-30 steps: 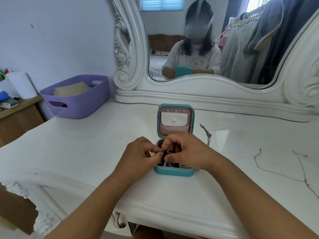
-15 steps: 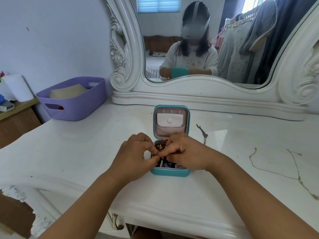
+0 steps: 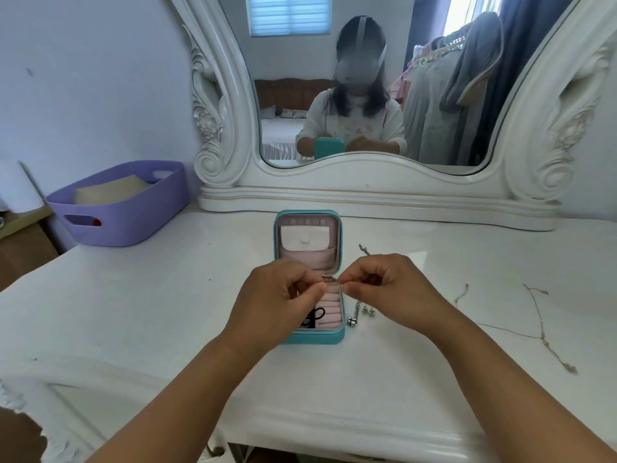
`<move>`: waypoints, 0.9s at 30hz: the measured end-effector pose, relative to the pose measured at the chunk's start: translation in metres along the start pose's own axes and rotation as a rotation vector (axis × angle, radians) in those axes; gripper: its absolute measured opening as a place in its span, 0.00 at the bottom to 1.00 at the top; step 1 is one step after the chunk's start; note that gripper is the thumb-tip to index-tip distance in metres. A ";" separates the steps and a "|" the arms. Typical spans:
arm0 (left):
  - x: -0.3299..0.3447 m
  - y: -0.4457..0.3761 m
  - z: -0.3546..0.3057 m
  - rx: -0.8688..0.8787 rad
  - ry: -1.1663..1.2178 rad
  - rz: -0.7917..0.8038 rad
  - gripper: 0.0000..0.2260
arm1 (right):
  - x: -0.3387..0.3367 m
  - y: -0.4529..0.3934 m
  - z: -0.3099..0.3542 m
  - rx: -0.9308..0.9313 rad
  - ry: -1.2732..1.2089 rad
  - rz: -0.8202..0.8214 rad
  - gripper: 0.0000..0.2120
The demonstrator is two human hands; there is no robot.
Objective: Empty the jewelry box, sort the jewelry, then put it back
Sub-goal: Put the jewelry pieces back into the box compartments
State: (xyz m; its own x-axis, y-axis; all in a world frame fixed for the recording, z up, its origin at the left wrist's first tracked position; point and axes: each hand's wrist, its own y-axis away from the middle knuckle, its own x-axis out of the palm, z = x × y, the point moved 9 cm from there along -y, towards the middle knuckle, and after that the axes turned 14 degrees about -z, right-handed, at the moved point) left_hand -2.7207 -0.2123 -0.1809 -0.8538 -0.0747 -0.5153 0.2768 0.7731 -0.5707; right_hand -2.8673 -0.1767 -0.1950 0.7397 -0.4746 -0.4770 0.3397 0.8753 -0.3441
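Observation:
A small teal jewelry box [image 3: 310, 338] stands open on the white dressing table [image 3: 133, 312], its pink-lined lid upright. A black item [image 3: 314, 317] lies inside on the pink ring rolls. My left hand [image 3: 277, 295] and my right hand [image 3: 387, 289] are raised just above the box, both pinching a silver beaded bracelet [image 3: 329, 279] between them. The rest of the bracelet hangs from my right hand, and its beaded end [image 3: 359, 315] rests on the table right of the box.
Thin chains lie on the table: one [image 3: 364, 249] behind my right hand, two more [image 3: 542, 329] at the right. A purple plastic basket [image 3: 123, 208] stands at the back left. The ornate mirror base [image 3: 367, 198] runs along the back.
Both hands have lifted out of the box and drawn slightly apart, bringing the silver bracelet up with them. Its loose end now trails on the table right of the box.

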 end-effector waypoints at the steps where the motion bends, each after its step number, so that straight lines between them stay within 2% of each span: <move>1: 0.007 0.000 -0.010 0.027 0.013 0.012 0.02 | -0.012 0.001 -0.005 0.014 0.011 -0.033 0.03; 4: 0.034 0.002 -0.038 0.097 0.044 0.074 0.04 | -0.051 0.005 -0.025 0.073 0.062 -0.114 0.05; 8: 0.085 0.011 -0.074 0.186 0.041 0.240 0.03 | -0.109 0.015 -0.058 0.181 0.135 -0.226 0.05; 13: 0.156 0.027 -0.092 0.193 -0.034 0.484 0.10 | -0.172 0.037 -0.095 0.302 0.246 -0.313 0.03; 16: 0.185 0.035 -0.105 0.201 -0.038 0.549 0.12 | -0.197 0.054 -0.114 0.391 0.328 -0.293 0.03; 20: 0.213 0.041 -0.128 0.243 -0.030 0.599 0.12 | -0.206 0.078 -0.134 0.525 0.436 -0.179 0.07; 27: 0.230 0.045 -0.142 0.254 0.005 0.574 0.11 | -0.197 0.083 -0.141 0.549 0.512 -0.119 0.04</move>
State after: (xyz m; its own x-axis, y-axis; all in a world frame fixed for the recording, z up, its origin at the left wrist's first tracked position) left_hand -2.9676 -0.1048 -0.2343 -0.5395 0.3113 -0.7823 0.7877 0.5149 -0.3383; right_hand -3.0668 -0.0240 -0.2438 0.3636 -0.4355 -0.8235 0.7398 0.6722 -0.0288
